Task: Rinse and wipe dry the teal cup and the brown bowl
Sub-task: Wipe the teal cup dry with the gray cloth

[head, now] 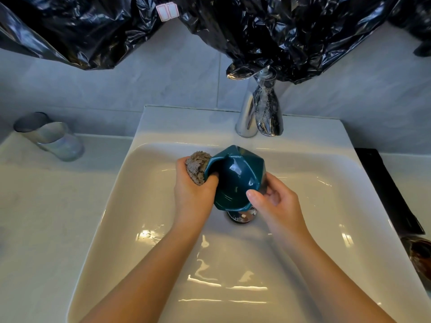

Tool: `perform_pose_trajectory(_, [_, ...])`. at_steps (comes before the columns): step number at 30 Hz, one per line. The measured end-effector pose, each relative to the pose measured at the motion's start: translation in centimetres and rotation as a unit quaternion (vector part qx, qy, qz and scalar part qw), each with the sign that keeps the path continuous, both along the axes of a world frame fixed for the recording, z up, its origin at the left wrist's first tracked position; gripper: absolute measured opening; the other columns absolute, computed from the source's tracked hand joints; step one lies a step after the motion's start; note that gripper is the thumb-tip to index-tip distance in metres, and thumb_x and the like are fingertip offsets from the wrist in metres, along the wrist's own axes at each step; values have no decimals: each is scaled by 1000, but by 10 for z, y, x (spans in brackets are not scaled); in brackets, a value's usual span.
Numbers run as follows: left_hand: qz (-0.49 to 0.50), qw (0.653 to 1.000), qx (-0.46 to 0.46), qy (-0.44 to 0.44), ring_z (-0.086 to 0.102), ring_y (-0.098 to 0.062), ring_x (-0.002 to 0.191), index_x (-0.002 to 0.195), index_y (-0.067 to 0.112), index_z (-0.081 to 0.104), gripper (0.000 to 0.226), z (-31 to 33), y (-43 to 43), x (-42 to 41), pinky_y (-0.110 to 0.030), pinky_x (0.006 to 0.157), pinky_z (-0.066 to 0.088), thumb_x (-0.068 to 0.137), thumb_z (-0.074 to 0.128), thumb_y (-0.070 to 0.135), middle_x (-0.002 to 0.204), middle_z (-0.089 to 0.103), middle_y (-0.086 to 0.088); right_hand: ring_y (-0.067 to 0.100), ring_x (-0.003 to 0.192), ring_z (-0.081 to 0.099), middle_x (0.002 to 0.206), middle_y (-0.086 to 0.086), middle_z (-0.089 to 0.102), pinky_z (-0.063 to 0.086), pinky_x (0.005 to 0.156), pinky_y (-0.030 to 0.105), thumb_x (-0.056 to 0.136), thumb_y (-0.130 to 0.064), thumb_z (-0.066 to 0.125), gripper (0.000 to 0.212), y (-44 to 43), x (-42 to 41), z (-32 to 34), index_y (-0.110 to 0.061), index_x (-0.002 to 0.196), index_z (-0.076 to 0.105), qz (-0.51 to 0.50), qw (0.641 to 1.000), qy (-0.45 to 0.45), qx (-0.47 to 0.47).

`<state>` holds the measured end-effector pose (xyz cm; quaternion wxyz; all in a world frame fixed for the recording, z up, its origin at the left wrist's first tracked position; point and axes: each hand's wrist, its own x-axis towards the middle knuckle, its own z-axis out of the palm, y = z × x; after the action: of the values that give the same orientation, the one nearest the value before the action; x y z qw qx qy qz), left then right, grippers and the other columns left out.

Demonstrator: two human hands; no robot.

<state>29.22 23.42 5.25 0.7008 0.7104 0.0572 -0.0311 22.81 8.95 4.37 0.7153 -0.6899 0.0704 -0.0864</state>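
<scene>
Judged slippery and fragile, the glazed faceted teal cup (235, 180) is gripped at its side by the right hand (277, 201); a grey cloth (198, 167) is clutched by the left hand (192, 192).

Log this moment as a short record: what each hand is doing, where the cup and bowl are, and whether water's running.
left hand: grips grey cloth against teal cup
right hand: holds the cup's side
teal cup: tilted above the sink
brown bowl: right of sink, at frame edge
faucet: no stream visible
</scene>
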Motion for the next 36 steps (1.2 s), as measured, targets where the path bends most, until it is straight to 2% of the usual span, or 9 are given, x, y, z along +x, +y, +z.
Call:
perform_pose_trajectory(5, [-17,1000,4,2,61,-1,92,111,28,46,43,-2,1,-1,-16,74,54,81,69,7,100,61,10,6,92,70,96,-11,75,53,76,16,74,-19,73,41,-6,0,-3,-12,113,65,14,1000,8,-8])
perform_pose_trajectory(12, [-58,968,175,-168,56,-10,100,107,35,43,50,0,12,3,-25,85,52,77,70,6,110,57,2,10,92,70,98,-7,75,54,77,21,65,-31,73,48,-10,-4,-2,-22,111,68,63,997,28,-26])
perform_pose_trajectory(17, [-137,919,244,-278,53,-3,101,113,34,46,67,5,18,6,-14,83,47,68,67,-10,116,54,7,8,94,69,102,-11,75,53,78,19,65,-31,75,52,-11,-7,1,-31,116,67,109,991,47,-58])
perform_pose_trajectory(20, [-128,924,241,-267,50,1,105,130,31,45,77,5,17,6,-1,89,38,70,64,-12,120,52,8,9,99,69,107,-12,74,54,78,21,64,-34,75,54,-8,-5,2,-38,117,64,100,992,44,-55])
perform_pose_trajectory(23, [-33,957,201,-206,53,-1,105,124,25,51,60,5,14,4,-4,90,41,75,62,-7,119,57,4,16,105,69,116,-5,70,58,83,32,61,-37,77,71,-3,-3,-1,-33,128,55,78,995,57,-6])
perform_pose_trajectory(27, [24,994,96,-52,58,-13,105,118,30,51,48,0,13,6,-26,88,55,81,64,1,115,60,4,13,99,70,102,-9,73,57,80,27,68,-28,74,46,5,-4,-3,-25,112,61,59,997,56,-11])
perform_pose_trajectory(29, [6,994,99,-44,58,-13,105,116,33,49,49,-1,13,7,-22,84,55,81,64,2,116,59,4,11,94,71,96,-9,74,55,76,21,72,-20,72,37,4,-3,-1,-19,108,64,50,998,47,-2])
perform_pose_trajectory(34, [-66,944,234,-223,50,-1,98,110,27,55,52,8,17,5,-8,85,42,70,68,-2,115,51,5,9,90,70,95,-9,75,54,76,22,65,-31,72,39,-1,-6,1,-30,104,70,66,997,40,-24])
perform_pose_trajectory(36, [-125,908,285,-280,52,-6,96,110,22,58,54,8,20,5,-18,80,48,65,68,-6,115,48,7,9,87,70,93,-9,75,56,74,25,64,-30,74,38,0,-8,0,-36,101,72,88,994,48,-44])
